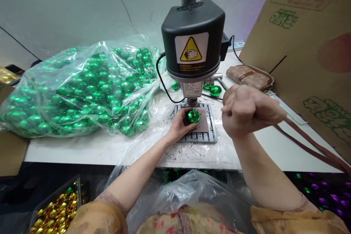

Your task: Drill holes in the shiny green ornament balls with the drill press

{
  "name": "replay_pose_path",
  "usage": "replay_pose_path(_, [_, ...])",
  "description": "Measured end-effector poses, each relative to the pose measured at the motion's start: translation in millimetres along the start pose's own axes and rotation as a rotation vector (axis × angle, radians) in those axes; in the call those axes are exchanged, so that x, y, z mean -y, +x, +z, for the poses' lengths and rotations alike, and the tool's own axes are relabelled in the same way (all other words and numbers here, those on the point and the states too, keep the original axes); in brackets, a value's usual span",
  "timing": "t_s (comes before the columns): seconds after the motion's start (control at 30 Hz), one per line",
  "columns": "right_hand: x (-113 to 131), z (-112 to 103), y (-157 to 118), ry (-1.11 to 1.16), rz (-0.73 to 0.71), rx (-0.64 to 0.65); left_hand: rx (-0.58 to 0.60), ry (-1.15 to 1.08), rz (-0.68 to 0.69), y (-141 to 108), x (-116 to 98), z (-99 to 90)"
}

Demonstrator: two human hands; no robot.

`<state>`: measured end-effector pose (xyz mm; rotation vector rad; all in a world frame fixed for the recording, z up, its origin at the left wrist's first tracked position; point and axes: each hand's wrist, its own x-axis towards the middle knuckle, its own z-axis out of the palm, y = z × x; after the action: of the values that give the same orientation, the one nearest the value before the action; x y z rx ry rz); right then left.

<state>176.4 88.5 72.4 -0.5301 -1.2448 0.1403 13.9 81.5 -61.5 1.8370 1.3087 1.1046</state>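
A shiny green faceted ball point(193, 116) sits on a brownish board point(203, 125) over the slotted metal base point(214, 131) of a black drill press point(193, 40). Fingers and thumb of my left hand point(181, 126) curve round the ball's left side, gripping it under the drill. A dark spot shows on top of the ball. Raised at the right of the press, my right hand point(245, 109) is closed in a fist at the end of the press's metal lever point(222, 83); the grip itself is hidden behind the fingers.
A clear bag of green balls point(82, 91) fills the table's left. Loose green balls point(215, 90) and a brown patterned purse point(248, 76) lie behind the press and my right hand. A cardboard box point(307, 44) stands right. Gold balls point(59, 208) are below left, purple ones point(329, 193) below right.
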Motion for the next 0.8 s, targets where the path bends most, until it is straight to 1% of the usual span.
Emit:
replay_pose_path(0.03, [7, 5, 9, 0.1, -0.031, -0.11, -0.002, -0.001, -0.011, 1, -1, 0.7])
replay_pose_path(0.07, [13, 9, 18, 0.165, -0.035, -0.159, -0.007, 0.002, -0.022, 1, -2, 1.2])
replay_pose_path(0.1, [18, 14, 27, 0.203, -0.027, -0.174, -0.02, 0.012, -0.031, 0, -4, 1.2])
replay_pose_path(0.13, [22, 17, 35, 0.213, -0.001, -0.179, -0.042, 0.032, -0.031, -2, -6, 0.5])
replay_pose_path(0.2, [27, 21, 46, 0.21, 0.03, -0.144, -0.108, 0.106, -0.005, -13, -13, -4.1])
replay_pose_path(0.23, [28, 22, 49, 0.2, 0.047, -0.125, -0.125, 0.152, 0.02, -22, -18, -8.2])
replay_pose_path(0.27, [28, 21, 51, 0.192, 0.059, -0.107, -0.109, 0.197, 0.048, -34, -23, -13.3])
replay_pose_path(0.3, [28, 20, 51, 0.188, 0.065, -0.098, -0.053, 0.24, 0.076, -48, -28, -19.2])
replay_pose_path(0.33, [27, 19, 50, 0.19, 0.063, -0.096, 0.039, 0.284, 0.106, -63, -33, -25.7])
replay_pose_path(0.43, [24, 18, 48, 0.202, 0.046, -0.114, 0.378, 0.43, 0.211, -105, -44, -45.4])
replay_pose_path(0.47, [23, 18, 47, 0.211, 0.036, -0.121, 0.446, 0.466, 0.233, -114, -45, -51.4])
replay_pose_path(0.5, [22, 18, 47, 0.222, 0.028, -0.124, 0.469, 0.485, 0.234, -120, -45, -56.8])
replay_pose_path(0.53, [21, 18, 47, 0.231, 0.025, -0.123, 0.444, 0.483, 0.213, -120, -43, -61.8])
replay_pose_path(0.57, [21, 18, 47, 0.238, 0.021, -0.121, 0.382, 0.465, 0.178, -116, -40, -66.4])
replay_pose_path(0.6, [20, 19, 47, 0.239, 0.021, -0.115, 0.296, 0.442, 0.143, -107, -35, -70.8])
replay_pose_path(0.67, [21, 19, 46, 0.217, 0.038, -0.122, 0.127, 0.403, 0.105, -78, -21, -79.3])
replay_pose_path(0.7, [21, 19, 46, 0.207, 0.044, -0.136, 0.07, 0.4, 0.107, -59, -12, -83.8])
replay_pose_path(0.77, [20, 19, 46, 0.208, 0.034, -0.157, 0.026, 0.465, 0.086, -19, 6, -93.7])
replay_pose_path(0.8, [20, 19, 46, 0.211, 0.029, -0.16, 0.026, 0.545, 0.057, 1, 15, -99.0])
